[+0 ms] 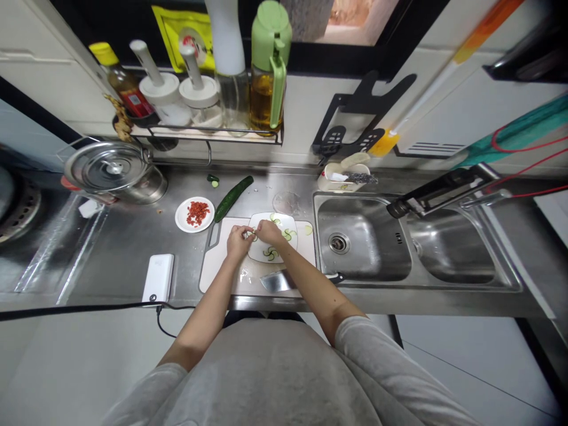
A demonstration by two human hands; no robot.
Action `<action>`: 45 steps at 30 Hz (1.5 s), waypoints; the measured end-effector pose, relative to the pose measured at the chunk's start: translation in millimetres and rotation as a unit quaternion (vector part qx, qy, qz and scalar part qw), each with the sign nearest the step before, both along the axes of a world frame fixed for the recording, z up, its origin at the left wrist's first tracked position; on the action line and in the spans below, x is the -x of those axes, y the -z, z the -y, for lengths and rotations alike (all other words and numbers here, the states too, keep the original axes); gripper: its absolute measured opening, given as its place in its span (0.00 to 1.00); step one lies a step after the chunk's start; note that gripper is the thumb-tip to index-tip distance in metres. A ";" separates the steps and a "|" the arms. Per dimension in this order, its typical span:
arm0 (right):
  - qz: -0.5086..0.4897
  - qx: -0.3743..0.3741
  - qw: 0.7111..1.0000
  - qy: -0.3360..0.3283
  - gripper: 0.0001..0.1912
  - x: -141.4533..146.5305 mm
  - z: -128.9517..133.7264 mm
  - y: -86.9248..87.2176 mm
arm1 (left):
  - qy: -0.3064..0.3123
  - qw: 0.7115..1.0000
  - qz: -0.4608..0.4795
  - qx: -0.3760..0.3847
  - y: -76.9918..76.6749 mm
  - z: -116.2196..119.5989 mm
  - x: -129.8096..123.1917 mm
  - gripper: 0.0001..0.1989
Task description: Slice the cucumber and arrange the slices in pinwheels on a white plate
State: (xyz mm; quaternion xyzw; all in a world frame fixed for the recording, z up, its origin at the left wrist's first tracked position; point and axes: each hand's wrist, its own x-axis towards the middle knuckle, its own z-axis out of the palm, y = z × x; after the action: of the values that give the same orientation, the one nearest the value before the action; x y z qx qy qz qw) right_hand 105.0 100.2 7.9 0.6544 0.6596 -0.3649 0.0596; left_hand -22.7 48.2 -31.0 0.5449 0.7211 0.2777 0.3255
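Observation:
My left hand [239,241] and my right hand [268,232] are pinched close together over the left part of a white square plate [286,255]. Between their fingertips is a small green piece, seemingly a cucumber slice. Curved cucumber slices [270,254] lie on the plate in small pinwheel shapes. The plate rests on a white cutting board [222,266]. A knife [277,280] lies on the board below the plate, its handle under my right forearm. One round slice [307,229] sits at the board's right. A long cucumber [234,198] lies behind the board, left of the plate.
A small plate [181,218] of red pieces stands left of the board. Further left are a lidded steel pot [151,184] and a white power bank [158,277]. The double sink [364,236] is at right; a bottle rack [208,133] hangs behind.

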 end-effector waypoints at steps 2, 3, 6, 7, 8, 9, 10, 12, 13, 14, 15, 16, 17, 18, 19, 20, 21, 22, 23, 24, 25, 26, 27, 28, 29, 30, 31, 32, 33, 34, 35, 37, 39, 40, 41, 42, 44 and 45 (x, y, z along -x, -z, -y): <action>0.002 -0.003 1.000 -0.002 0.12 0.8 0.7 -0.5 | -0.004 1.000 -0.008 0.007 0.4 -1.4 -0.5 0.09; 0.004 -0.006 1.000 -0.002 0.12 1.1 1.1 -0.7 | -0.005 1.000 -0.013 0.009 0.5 -2.3 -0.9 0.09; 0.004 -0.012 1.000 0.001 0.12 1.7 2.2 -0.9 | -0.009 1.000 -0.025 0.015 0.2 -4.9 -2.0 0.10; 0.003 -0.014 1.000 0.003 0.12 1.6 2.6 -1.0 | -0.010 0.999 -0.026 0.018 -0.1 -5.6 -2.2 0.10; -0.001 -0.017 1.000 0.003 0.11 1.3 3.3 -1.1 | -0.010 0.999 -0.026 0.022 -0.5 -6.3 -2.3 0.10; -0.006 -0.022 1.000 0.002 0.11 0.5 4.4 -1.5 | -0.009 0.999 -0.026 0.025 -0.9 -6.7 -2.3 0.10; -0.013 -0.030 0.999 -0.001 0.11 -0.7 6.0 -2.0 | -0.009 0.999 -0.026 0.029 -1.4 -7.0 -2.3 0.10; -0.028 -0.055 0.998 -0.003 0.10 -4.9 11.4 -3.9 | -0.009 0.999 -0.028 0.035 -2.5 -7.2 -2.3 0.09; -0.035 -0.073 0.997 0.000 0.10 -8.0 15.5 -5.4 | -0.009 0.999 -0.029 0.038 -3.2 -7.1 -2.4 0.10; -0.040 -0.091 0.995 0.005 0.10 -11.9 20.5 -7.2 | -0.010 0.999 -0.029 0.040 -3.8 -7.0 -2.5 0.10; -0.046 -0.106 0.993 0.009 0.10 -16.5 26.1 -9.2 | -0.010 0.999 -0.028 0.042 -4.5 -6.9 -2.8 0.10; -0.051 -0.117 0.992 0.014 0.10 -21.8 32.3 -11.4 | -0.011 0.999 -0.027 0.043 -5.1 -6.7 -3.0 0.10; -0.056 -0.122 0.991 0.017 0.10 -27.8 38.5 -13.7 | -0.011 0.999 -0.026 0.044 -5.7 -6.5 -3.3 0.10; -0.061 -0.124 0.990 0.021 0.10 -34.6 44.6 -15.7 | -0.012 0.999 -0.024 0.045 -6.2 -6.4 -3.4 0.10; -0.060 -0.128 0.989 0.031 0.10 -41.8 50.0 -17.4 | -0.013 0.999 -0.023 0.046 -6.6 -6.3 -3.5 0.10; -0.054 -0.136 0.988 0.043 0.10 -49.5 54.5 -18.5 | -0.013 0.999 -0.021 0.047 -7.0 -6.2 -3.5 0.10; -0.042 -0.148 0.986 0.063 0.09 -57.4 57.8 -19.1 | -0.013 0.999 -0.020 0.048 -7.3 -6.1 -3.3 0.10; -0.030 -0.160 0.983 0.083 0.09 -65.2 60.0 -19.1 | -0.012 0.999 -0.020 0.048 -7.5 -6.1 -3.2 0.10; -0.020 -0.168 0.980 0.101 0.09 -72.6 60.9 -18.4 | -0.010 0.999 -0.021 0.049 -7.8 -6.1 -3.0 0.10; -0.010 -0.174 0.978 0.118 0.09 -79.3 60.9 -17.4 | -0.008 0.999 -0.022 0.048 -8.2 -6.1 -2.8 0.10; -0.003 -0.176 0.976 0.129 0.09 -85.1 60.1 -15.9 | -0.007 0.999 -0.025 0.047 -8.6 -6.1 -2.8 0.10; 0.004 -0.174 0.975 0.138 0.09 -89.8 58.8 -14.3 | -0.006 0.999 -0.026 0.046 -9.1 -6.0 -2.8 0.10; 0.010 -0.171 0.975 0.144 0.09 -93.4 57.3 -12.6 | -0.006 0.999 -0.028 0.045 -9.6 -5.9 -3.0 0.10; 0.015 -0.166 0.975 0.147 0.09 -95.8 55.9 -11.0 | -0.006 0.999 -0.028 0.043 -10.0 -5.7 -3.1 0.10; 0.020 -0.161 0.975 0.150 0.09 -97.2 54.6 -9.4 | -0.007 0.999 -0.028 0.041 -10.4 -5.4 -3.4 0.10; 0.024 -0.156 0.976 0.151 0.09 -97.8 53.5 -8.0 | -0.008 0.999 -0.027 0.039 -10.6 -5.1 -3.6 0.09; 0.029 -0.151 0.976 0.152 0.10 -97.9 52.8 -6.7 | -0.009 0.999 -0.026 0.037 -10.5 -4.7 -3.7 0.09; 0.033 -0.146 0.977 0.153 0.10 -97.5 52.3 -5.5 | -0.011 0.999 -0.025 0.035 -10.2 -4.2 -3.7 0.09; 0.035 -0.142 0.977 0.153 0.10 -97.0 52.0 -4.5 | -0.013 0.999 -0.022 0.034 -9.7 -3.8 -3.5 0.09; 0.038 -0.139 0.978 0.153 0.10 -96.4 51.9 -3.7 | -0.015 0.999 -0.020 0.034 -9.1 -3.2 -3.1 0.09; 0.040 -0.136 0.978 0.152 0.10 -95.9 51.8 -3.1 | -0.017 0.999 -0.017 0.033 -8.5 -2.7 -2.5 0.10; 0.040 -0.133 0.979 0.150 0.10 -95.2 51.8 -2.5 | -0.019 0.999 -0.012 0.032 -8.1 -1.4 -0.8 0.10; 0.041 -0.130 0.979 0.149 0.10 -95.1 51.8 -2.4 | -0.022 0.999 -0.011 0.029 -10.0 0.2 0.6 0.10; 0.042 -0.128 0.980 0.148 0.10 -95.2 51.8 -2.5 | -0.027 0.999 -0.018 0.023 -12.0 1.1 0.6 0.11; 0.043 -0.126 0.980 0.148 0.10 -95.4 51.9 -2.5 | -0.034 0.999 -0.031 0.012 -14.7 2.2 -0.2 0.11; 0.046 -0.125 0.980 0.148 0.10 -95.5 51.9 -2.3 | -0.040 0.998 -0.049 -0.004 -18.0 3.4 -2.3 0.10; 0.050 -0.124 0.980 0.148 0.10 -95.8 52.0 -1.4 | -0.029 0.995 -0.085 -0.047 -25.3 6.2 -10.7 0.09; 0.051 -0.124 0.980 0.148 0.10 -95.9 52.1 -0.6 | -0.003 0.993 -0.097 -0.068 -28.8 7.7 -17.1 0.09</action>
State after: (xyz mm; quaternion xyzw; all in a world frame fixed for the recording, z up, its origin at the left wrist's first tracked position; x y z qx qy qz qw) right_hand 200.9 48.1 8.5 0.7651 0.5912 -0.2514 -0.0431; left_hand -5.6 40.6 -2.2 0.5876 0.7305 0.2732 0.2157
